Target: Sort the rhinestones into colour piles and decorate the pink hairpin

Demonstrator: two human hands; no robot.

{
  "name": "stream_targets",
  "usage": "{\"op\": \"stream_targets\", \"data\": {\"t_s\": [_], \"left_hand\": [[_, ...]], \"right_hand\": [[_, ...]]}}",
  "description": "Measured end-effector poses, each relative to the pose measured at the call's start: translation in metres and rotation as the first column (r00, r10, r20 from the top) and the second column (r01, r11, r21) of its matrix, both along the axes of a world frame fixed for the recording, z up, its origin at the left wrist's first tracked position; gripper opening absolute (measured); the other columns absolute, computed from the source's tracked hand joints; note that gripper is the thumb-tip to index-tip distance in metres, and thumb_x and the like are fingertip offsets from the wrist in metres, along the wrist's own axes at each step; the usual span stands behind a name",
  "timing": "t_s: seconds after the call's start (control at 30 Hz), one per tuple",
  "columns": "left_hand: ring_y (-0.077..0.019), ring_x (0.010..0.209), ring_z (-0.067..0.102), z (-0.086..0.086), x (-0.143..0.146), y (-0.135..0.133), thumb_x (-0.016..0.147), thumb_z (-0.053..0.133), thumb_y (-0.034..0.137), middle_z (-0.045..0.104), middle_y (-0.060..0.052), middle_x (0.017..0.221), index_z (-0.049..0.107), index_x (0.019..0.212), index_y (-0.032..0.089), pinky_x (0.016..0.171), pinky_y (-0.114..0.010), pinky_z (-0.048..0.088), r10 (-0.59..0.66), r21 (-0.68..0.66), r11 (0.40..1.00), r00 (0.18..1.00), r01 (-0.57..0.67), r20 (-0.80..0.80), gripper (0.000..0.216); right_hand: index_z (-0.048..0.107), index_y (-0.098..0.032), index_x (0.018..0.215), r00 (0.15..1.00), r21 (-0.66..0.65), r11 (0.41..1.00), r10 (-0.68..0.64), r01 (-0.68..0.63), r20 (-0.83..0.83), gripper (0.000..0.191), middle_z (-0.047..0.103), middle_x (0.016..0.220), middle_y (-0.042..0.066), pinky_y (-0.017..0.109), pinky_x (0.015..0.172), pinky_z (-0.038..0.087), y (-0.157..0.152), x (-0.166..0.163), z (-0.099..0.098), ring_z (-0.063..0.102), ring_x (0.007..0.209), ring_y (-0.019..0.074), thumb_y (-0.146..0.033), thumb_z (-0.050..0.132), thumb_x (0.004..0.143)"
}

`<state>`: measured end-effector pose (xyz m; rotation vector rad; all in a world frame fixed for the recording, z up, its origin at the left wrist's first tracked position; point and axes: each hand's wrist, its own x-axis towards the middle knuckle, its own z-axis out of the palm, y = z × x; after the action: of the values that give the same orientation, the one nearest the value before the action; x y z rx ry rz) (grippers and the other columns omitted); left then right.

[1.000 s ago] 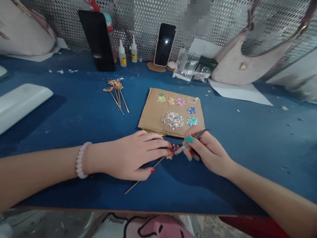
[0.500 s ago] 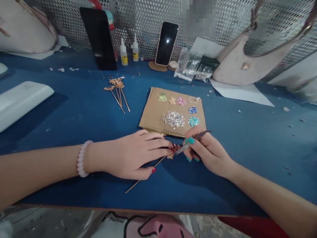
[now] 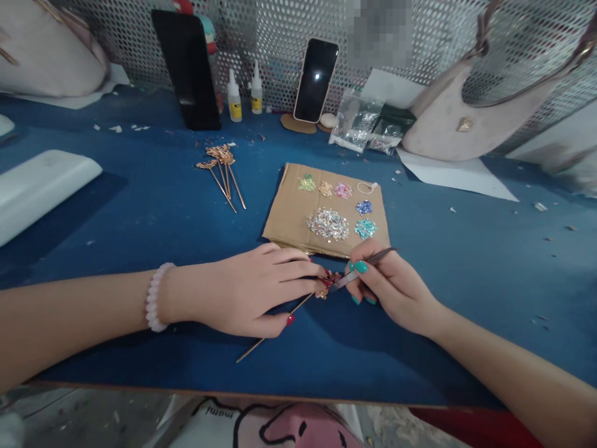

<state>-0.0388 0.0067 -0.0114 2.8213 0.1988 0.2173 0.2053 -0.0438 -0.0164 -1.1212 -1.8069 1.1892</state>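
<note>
My left hand (image 3: 252, 289) lies over a gold hair stick (image 3: 252, 350), its fingertips closed on the ornate head. The thin shaft comes out beneath my thumb and slants toward the front edge of the table. Red and gold parts of the ornament (image 3: 329, 280) show beyond my fingertips, while the rest is covered. My right hand (image 3: 389, 280) pinches a pair of metal tweezers (image 3: 347, 277) between thumb and fingers. Their tips point left at the ornament; whether they hold anything is too small to tell. Behind both hands, a cardboard piece (image 3: 291, 205) carries small piles of coloured rhinestones (image 3: 328, 224).
Several gold hair sticks (image 3: 226, 174) lie back left of the cardboard. Two glue bottles (image 3: 235, 102), a dark tablet (image 3: 186, 74) and a phone (image 3: 316, 81) stand at the back. Clear plastic bags (image 3: 357, 121) and a pale handbag (image 3: 466, 118) sit at back right.
</note>
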Motion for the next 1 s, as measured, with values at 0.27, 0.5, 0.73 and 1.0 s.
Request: {"op": "stream_targets", "data": {"t_s": [0.27, 0.5, 0.73, 1.0], "left_hand": [[-0.0260, 0.129, 0.033, 0.000, 0.000, 0.000, 0.090, 0.044, 0.028, 0.044, -0.009, 0.138, 0.045, 0.130, 0.015, 0.105, -0.038, 0.027, 0.000, -0.009, 1.000, 1.000, 0.000, 0.002, 0.042], [-0.0268, 0.131, 0.032, 0.000, -0.001, 0.001, 0.090, 0.044, 0.028, 0.042, -0.010, 0.141, 0.044, 0.131, 0.015, 0.105, -0.039, 0.027, -0.007, -0.033, 0.999, 1.000, 0.007, 0.006, 0.043], [-0.0268, 0.131, 0.032, 0.000, -0.001, 0.001, 0.090, 0.044, 0.028, 0.043, -0.010, 0.140, 0.041, 0.134, 0.016, 0.106, -0.039, 0.026, -0.006, -0.042, 0.999, 1.000, 0.007, 0.010, 0.045], [-0.0280, 0.131, 0.033, 0.001, -0.001, 0.002, 0.091, 0.043, 0.029, 0.041, -0.011, 0.141, 0.042, 0.133, 0.014, 0.105, -0.040, 0.028, -0.010, -0.022, 1.000, 1.000, 0.010, 0.007, 0.044]], "right_hand": [[0.042, -0.021, 0.087, 0.999, -0.088, 0.996, -0.021, 0.018, -0.031, 0.024, 0.053, 0.055, -0.005, 0.019, 0.040, 0.034, 0.002, 0.000, 0.004, 0.042, 0.043, 0.0063, -0.044, 0.042, 0.093], [0.050, -0.018, 0.092, 0.990, -0.153, 0.978, 0.134, -0.140, -0.048, 0.023, 0.060, 0.066, 0.002, 0.022, 0.047, 0.042, 0.007, 0.010, 0.010, 0.049, 0.051, 0.0092, -0.040, 0.043, 0.093], [0.053, -0.018, 0.084, 0.990, -0.087, 0.987, 0.136, -0.138, -0.036, 0.023, 0.056, 0.062, 0.001, 0.021, 0.043, 0.038, 0.008, 0.013, 0.008, 0.046, 0.048, 0.0082, -0.038, 0.046, 0.092], [0.053, -0.018, 0.082, 0.995, -0.107, 0.989, 0.101, -0.100, 0.005, 0.027, 0.055, 0.059, 0.000, 0.020, 0.042, 0.037, 0.009, 0.010, 0.008, 0.044, 0.046, 0.0080, -0.043, 0.046, 0.091]]}}
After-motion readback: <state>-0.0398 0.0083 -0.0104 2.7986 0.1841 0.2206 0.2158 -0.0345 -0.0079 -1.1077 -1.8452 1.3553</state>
